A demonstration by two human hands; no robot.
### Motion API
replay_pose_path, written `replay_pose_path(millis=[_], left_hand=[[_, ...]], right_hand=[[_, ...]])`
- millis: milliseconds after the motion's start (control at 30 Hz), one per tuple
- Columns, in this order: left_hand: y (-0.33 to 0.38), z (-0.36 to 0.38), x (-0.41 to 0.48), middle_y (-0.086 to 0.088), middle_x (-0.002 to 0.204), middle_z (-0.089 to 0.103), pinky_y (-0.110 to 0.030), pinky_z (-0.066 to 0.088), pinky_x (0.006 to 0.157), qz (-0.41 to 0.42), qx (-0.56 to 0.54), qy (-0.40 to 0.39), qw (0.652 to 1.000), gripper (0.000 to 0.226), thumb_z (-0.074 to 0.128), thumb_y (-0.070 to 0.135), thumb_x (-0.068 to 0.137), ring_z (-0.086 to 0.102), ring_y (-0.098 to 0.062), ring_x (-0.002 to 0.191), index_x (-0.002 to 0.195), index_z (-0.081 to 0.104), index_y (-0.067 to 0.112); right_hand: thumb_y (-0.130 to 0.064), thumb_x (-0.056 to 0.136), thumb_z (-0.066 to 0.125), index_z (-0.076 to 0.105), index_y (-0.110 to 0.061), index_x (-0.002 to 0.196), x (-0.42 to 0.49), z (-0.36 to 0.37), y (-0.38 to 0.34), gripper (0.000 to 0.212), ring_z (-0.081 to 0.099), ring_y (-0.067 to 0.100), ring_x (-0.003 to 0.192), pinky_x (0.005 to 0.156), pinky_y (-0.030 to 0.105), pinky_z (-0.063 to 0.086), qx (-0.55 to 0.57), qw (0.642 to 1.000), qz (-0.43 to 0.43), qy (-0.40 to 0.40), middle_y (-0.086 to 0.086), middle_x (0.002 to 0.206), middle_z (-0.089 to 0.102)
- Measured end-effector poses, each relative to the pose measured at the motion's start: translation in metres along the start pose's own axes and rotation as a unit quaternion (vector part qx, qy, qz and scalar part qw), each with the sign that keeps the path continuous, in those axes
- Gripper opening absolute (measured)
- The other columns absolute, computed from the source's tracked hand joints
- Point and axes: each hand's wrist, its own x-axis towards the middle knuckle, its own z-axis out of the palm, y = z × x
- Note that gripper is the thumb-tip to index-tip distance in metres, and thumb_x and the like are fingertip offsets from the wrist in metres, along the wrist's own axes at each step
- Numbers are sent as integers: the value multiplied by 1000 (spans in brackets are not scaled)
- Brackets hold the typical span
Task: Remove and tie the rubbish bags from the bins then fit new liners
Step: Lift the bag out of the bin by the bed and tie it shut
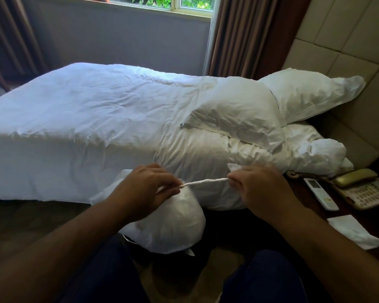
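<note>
A full white rubbish bag (173,226) bulges in front of my knees, beside the bed. Its neck is twisted into a thin white cord (204,182) stretched level between my hands. My left hand (147,191) pinches the cord where it meets the bag's body. My right hand (260,189) grips the cord's free end, with a loose scrap of plastic sticking up above the knuckles. A dark bin rim (129,239) peeps out under the bag; most of the bin is hidden.
A bed (85,119) with a white duvet and several pillows (239,112) fills the middle. At right a dark bedside table (302,193) holds a telephone (363,189), a white remote (319,193) and a flat white sheet (354,232). Curtains and a window stand behind.
</note>
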Motion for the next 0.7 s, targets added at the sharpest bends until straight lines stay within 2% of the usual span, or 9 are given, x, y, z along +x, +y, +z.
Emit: replay_pose_path(millis=[67, 133, 200, 267, 367, 467, 600, 667, 700], left_hand=[[-2, -2, 0, 17, 85, 71, -22, 46, 74, -17, 8, 13, 1000, 29, 54, 50, 90, 58, -3, 81, 94, 76, 32], [-4, -3, 0, 18, 84, 70, -18, 43, 75, -40, 11, 33, 999, 29, 55, 51, 89, 57, -2, 81, 92, 76, 31], [-7, -6, 0, 24, 83, 64, -4, 36, 78, -73, -3, 49, 996, 24, 63, 49, 87, 54, 3, 83, 91, 76, 30], [-10, -8, -1, 28, 81, 57, 2, 33, 79, -94, -15, 43, 995, 13, 74, 39, 84, 53, 8, 84, 90, 77, 28], [-12, -7, -3, 32, 78, 54, 2, 34, 75, -103, -19, 22, 994, 10, 79, 34, 81, 54, 17, 81, 89, 78, 29], [-9, -6, -3, 29, 79, 61, -1, 38, 74, -90, -58, -4, 994, 14, 75, 42, 81, 58, 15, 82, 88, 78, 30], [-1, -3, -2, 20, 92, 68, -19, 50, 76, -77, -112, -63, 989, 24, 66, 54, 81, 65, 0, 87, 89, 78, 35], [0, 0, -3, 21, 97, 67, -28, 53, 79, -78, -115, -84, 987, 26, 64, 56, 82, 65, -1, 90, 89, 77, 35], [0, 1, -3, 21, 98, 67, -30, 54, 80, -78, -116, -88, 986, 27, 63, 57, 82, 65, -1, 90, 88, 77, 34]], right_hand=[[-35, 96, 60, 72, -26, 87, -1, -2, -2, 17, 67, 22, 77, 74, 37, 46, 20, 999, 25, -31, -3, 81, 72], [-35, 95, 63, 71, -27, 86, 0, -5, -2, 15, 65, 17, 86, 80, 36, 48, 129, 987, 69, -69, -4, 90, 72], [-31, 93, 69, 72, -31, 81, 2, -8, -3, 12, 63, 11, 93, 86, 34, 49, 245, 960, 88, -100, -5, 95, 68], [-29, 90, 72, 69, -39, 75, 1, -12, -5, 18, 61, 2, 91, 83, 23, 44, 320, 936, 88, -118, -9, 94, 63], [-49, 84, 72, 74, -37, 66, -2, -21, -11, 22, 64, 5, 92, 82, 24, 45, 435, 885, 88, -140, -7, 95, 66], [-69, 73, 71, 75, -26, 62, -9, -26, -19, 45, 65, 18, 105, 92, 37, 47, 581, 796, 94, -140, -2, 106, 70], [-72, 69, 73, 80, -28, 78, -7, -28, -35, 45, 65, 16, 115, 100, 41, 43, 714, 683, 99, -115, 2, 118, 73], [-70, 65, 76, 82, -30, 87, -2, -30, -39, 45, 66, 10, 112, 96, 38, 43, 743, 655, 110, -77, -5, 113, 75], [-68, 67, 75, 82, -31, 89, 0, -33, -41, 44, 66, 9, 111, 95, 36, 44, 733, 668, 116, -54, -6, 110, 76]])
